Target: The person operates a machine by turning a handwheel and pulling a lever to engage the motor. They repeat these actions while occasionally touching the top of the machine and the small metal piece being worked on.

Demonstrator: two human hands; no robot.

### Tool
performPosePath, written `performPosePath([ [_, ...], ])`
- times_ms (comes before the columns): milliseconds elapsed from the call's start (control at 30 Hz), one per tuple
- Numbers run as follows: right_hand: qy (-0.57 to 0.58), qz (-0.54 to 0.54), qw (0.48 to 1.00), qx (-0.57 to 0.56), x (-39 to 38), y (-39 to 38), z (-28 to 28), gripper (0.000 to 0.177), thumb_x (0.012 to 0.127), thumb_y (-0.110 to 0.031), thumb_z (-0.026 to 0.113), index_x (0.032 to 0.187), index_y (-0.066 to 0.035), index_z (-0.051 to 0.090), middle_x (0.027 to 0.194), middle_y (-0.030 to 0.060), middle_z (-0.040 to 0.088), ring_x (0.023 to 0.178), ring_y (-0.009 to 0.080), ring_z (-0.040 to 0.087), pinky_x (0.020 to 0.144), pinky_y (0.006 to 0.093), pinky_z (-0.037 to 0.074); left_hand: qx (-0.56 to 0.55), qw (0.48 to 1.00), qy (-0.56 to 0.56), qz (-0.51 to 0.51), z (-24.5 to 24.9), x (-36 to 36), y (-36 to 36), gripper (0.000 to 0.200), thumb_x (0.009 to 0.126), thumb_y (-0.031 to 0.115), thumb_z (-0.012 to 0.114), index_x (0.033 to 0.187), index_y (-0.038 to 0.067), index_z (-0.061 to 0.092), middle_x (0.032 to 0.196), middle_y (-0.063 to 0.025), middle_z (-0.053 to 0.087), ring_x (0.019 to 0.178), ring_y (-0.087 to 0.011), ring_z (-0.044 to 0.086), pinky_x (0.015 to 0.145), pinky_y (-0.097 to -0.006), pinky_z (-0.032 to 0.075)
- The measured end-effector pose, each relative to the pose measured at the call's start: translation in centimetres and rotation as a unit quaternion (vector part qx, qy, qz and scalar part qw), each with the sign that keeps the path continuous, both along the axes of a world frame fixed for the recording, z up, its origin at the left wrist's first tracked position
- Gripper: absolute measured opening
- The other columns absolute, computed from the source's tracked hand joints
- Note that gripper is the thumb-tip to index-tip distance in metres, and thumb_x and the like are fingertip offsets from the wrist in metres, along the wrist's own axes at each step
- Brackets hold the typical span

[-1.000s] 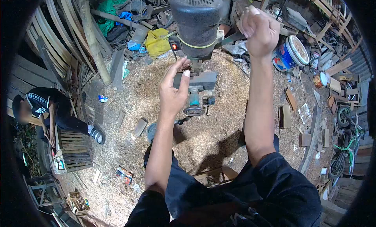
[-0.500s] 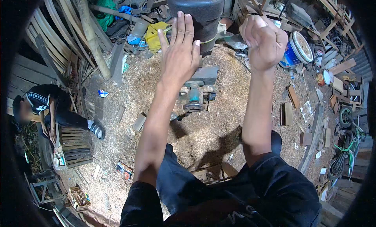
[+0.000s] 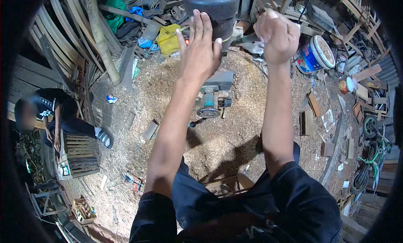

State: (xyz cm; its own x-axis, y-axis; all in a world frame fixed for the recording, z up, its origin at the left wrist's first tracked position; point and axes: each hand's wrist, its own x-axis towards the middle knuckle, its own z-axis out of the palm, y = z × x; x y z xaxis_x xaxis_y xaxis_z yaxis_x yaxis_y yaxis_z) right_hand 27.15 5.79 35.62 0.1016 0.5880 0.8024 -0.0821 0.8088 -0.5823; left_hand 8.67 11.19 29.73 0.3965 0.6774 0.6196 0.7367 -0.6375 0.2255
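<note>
My left hand point(image 3: 200, 50) is raised with its fingers stretched out and the thumb apart. It overlaps the lower left side of a dark machine housing point(image 3: 212, 10) with a perforated top; whether it touches cannot be told. My right hand point(image 3: 278, 36) is closed in a fist to the right of the housing. What it holds, if anything, is hidden. Below the housing stands a machine part with a flat grey block point(image 3: 219, 78), a teal body point(image 3: 208, 100) and a round handwheel point(image 3: 208, 113). A small red light shows beside my left hand.
Wood shavings point(image 3: 168, 104) cover the floor. A person point(image 3: 58, 113) sits at left beside a slatted wooden crate point(image 3: 82, 155). A blue and white bucket point(image 3: 317, 54), wood offcuts point(image 3: 306, 122) and a small bicycle point(image 3: 371, 155) are at right. A yellow cloth point(image 3: 168, 39) lies behind my left hand.
My left hand has moved slightly right, over the housing's lower edge. My right fist has shifted a little left and up. The seated person's head has tilted.
</note>
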Motion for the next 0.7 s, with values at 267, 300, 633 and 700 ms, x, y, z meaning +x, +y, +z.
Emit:
performPosePath([
  [267, 0.012, -0.202, 0.978, 0.043, 2.4, 11.9, 6.6, 0.030, 0.107, -0.027, 0.042, 0.106, -0.002, 0.058, 0.085, 0.0027, 0.057, 0.077, 0.0116, 0.053, 0.072, 0.0260, 0.045, 0.012, 0.999, -0.028, -0.019, 0.8, 0.2, 0.4, 0.075, 0.099, 0.031, 0.044, 0.158, 0.009, 0.003, 0.163, -0.0209, 0.006, 0.150, -0.0365, 0.013, 0.118, -0.0615, 0.007],
  [300, -0.037, -0.306, 0.951, 0.007, 2.0, 11.4, 7.2, 0.039, 0.107, -0.031, 0.042, 0.125, 0.000, 0.055, 0.099, 0.0060, 0.060, 0.093, 0.0160, 0.056, 0.087, 0.0289, 0.045, 0.008, 0.999, -0.027, -0.019, 1.1, 0.2, 0.4, 0.075, 0.099, 0.031, 0.044, 0.158, 0.009, 0.003, 0.163, -0.0207, 0.006, 0.150, -0.0364, 0.013, 0.118, -0.0616, 0.007],
  [633, -0.155, -0.315, 0.921, -0.170, 0.6, 4.0, -5.3, 0.036, 0.100, -0.029, 0.050, 0.116, 0.002, 0.061, 0.098, 0.0232, 0.067, 0.087, 0.0261, 0.067, 0.079, 0.0377, 0.053, -0.104, 0.992, -0.045, -0.062, -3.2, -3.9, -3.8, 0.065, 0.098, 0.021, 0.047, 0.155, 0.003, 0.021, 0.161, -0.0213, 0.017, 0.149, -0.0386, 0.019, 0.117, -0.0624, 0.011],
  [700, -0.207, -0.274, 0.909, -0.237, -0.5, 1.2, -13.1, 0.031, 0.097, -0.024, 0.055, 0.104, 0.004, 0.067, 0.087, 0.0226, 0.068, 0.084, 0.0279, 0.068, 0.077, 0.0381, 0.053, -0.153, 0.987, -0.043, -0.020, -8.8, -6.9, -6.4, 0.057, 0.096, 0.016, 0.050, 0.148, 0.001, 0.035, 0.150, -0.0270, 0.036, 0.138, -0.0424, 0.038, 0.113, -0.0579, 0.027],
])
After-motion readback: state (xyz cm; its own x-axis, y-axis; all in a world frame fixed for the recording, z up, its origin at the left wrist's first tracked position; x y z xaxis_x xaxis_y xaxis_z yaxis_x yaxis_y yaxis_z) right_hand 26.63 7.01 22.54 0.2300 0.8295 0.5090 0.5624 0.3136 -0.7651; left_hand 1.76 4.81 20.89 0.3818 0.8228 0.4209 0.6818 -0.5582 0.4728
